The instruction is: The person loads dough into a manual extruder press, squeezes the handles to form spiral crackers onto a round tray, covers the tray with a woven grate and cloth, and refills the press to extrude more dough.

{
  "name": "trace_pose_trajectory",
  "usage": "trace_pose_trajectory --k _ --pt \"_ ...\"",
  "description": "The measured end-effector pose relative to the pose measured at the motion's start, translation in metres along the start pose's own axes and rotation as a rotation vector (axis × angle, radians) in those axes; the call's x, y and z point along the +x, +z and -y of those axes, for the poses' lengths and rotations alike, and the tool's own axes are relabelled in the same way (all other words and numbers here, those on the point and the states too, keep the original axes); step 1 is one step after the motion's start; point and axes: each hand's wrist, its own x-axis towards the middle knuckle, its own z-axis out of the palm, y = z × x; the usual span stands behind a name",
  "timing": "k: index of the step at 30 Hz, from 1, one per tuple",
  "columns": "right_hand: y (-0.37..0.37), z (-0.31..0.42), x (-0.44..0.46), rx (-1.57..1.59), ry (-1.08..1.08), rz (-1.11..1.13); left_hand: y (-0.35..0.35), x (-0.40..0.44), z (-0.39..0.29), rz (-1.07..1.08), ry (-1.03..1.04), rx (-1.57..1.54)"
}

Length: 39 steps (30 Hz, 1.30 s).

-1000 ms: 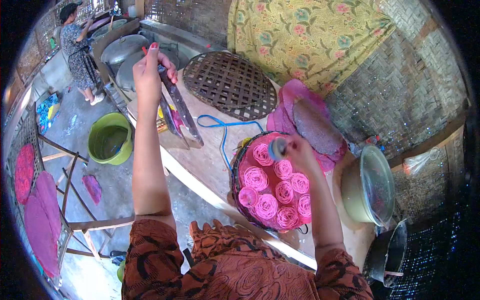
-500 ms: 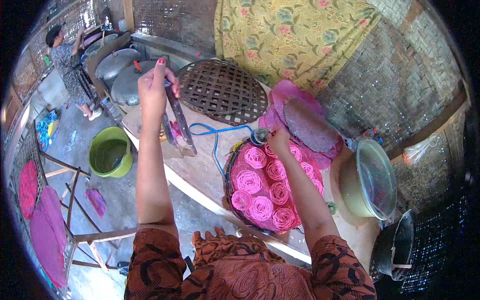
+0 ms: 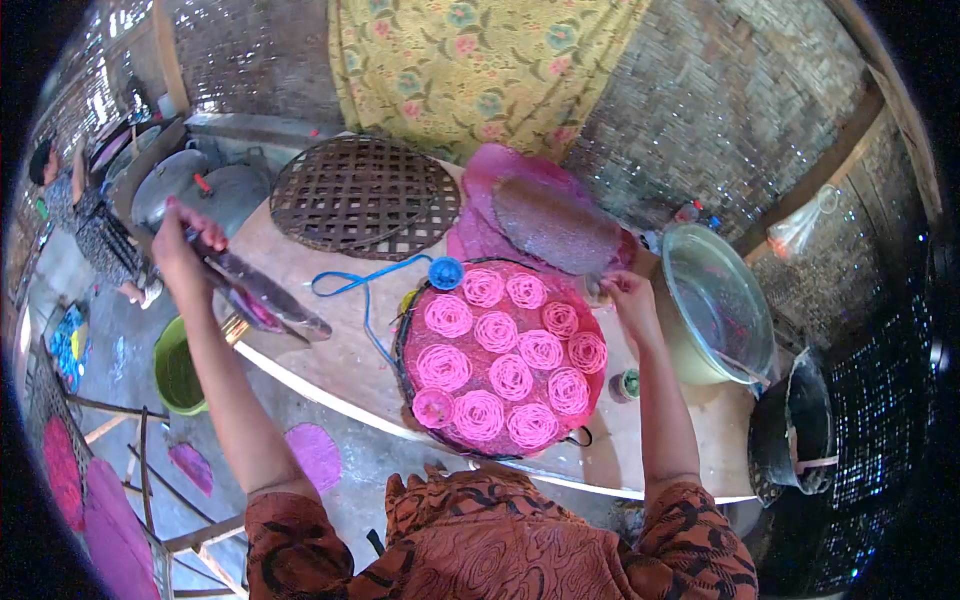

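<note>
Left hand [image 3: 178, 240] holds dark slats [image 3: 272, 284] (coiled, stringy rosettes [image 3: 511, 376] nearby).

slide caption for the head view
Pink swirls on a round tray, between a left hand holding a long dark tool and a right hand near the tray's edge.

The pink coils [image 3: 497, 333] look matt and stringy, the curtain [image 3: 480, 75] cloth, the basin [image 3: 694, 345] perhaps smooth plastic.
</note>
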Motion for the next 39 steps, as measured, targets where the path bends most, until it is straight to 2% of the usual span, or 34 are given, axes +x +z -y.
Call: trace_pose_trajectory --k 1,3,5,11,21,27,30,32,34,36,37,39 --pt "-0.004 -0.009 -0.009 -0.002 0.006 -0.015 -0.003 0.000 -0.001 -0.023 -0.025 -0.038" --pt "-0.011 -0.028 -0.022 -0.036 0.159 -0.063 -0.006 0.001 -0.002 -0.052 -0.041 -0.075" --pt "-0.009 -0.048 -0.027 -0.098 0.135 -0.104 -0.003 -0.002 -0.003 -0.030 0.014 -0.069" --pt "0.009 -0.052 -0.037 -0.279 0.176 -0.111 0.005 -0.002 0.001 0.020 -0.005 -0.032" --pt "0.008 -0.035 -0.043 -0.307 0.206 -0.108 0.012 -0.006 0.002 0.052 -0.009 -0.001" --pt "0.001 0.001 -0.033 -0.381 0.004 -0.218 0.005 -0.003 0.005 0.042 -0.016 -0.027" --pt "0.034 0.038 -0.009 -0.162 -0.024 -0.163 0.012 -0.007 0.002 0.025 -0.009 -0.012" --pt "0.074 0.068 0.015 0.058 -0.020 0.116 0.015 -0.009 0.001 0.030 0.003 -0.012" --pt "0.130 0.093 0.042 0.189 -0.062 0.239 0.019 -0.013 0.001 0.024 0.024 -0.007" --pt "0.197 0.098 0.075 0.820 0.264 0.593 0.016 -0.015 0.002 0.042 0.055 0.029" --pt "0.233 0.098 0.091 0.826 0.250 0.613 0.016 -0.017 0.002 0.049 0.073 0.045" --pt "0.295 0.102 0.117 1.157 0.775 0.578 0.019 -0.023 0.000 0.015 0.098 0.079"
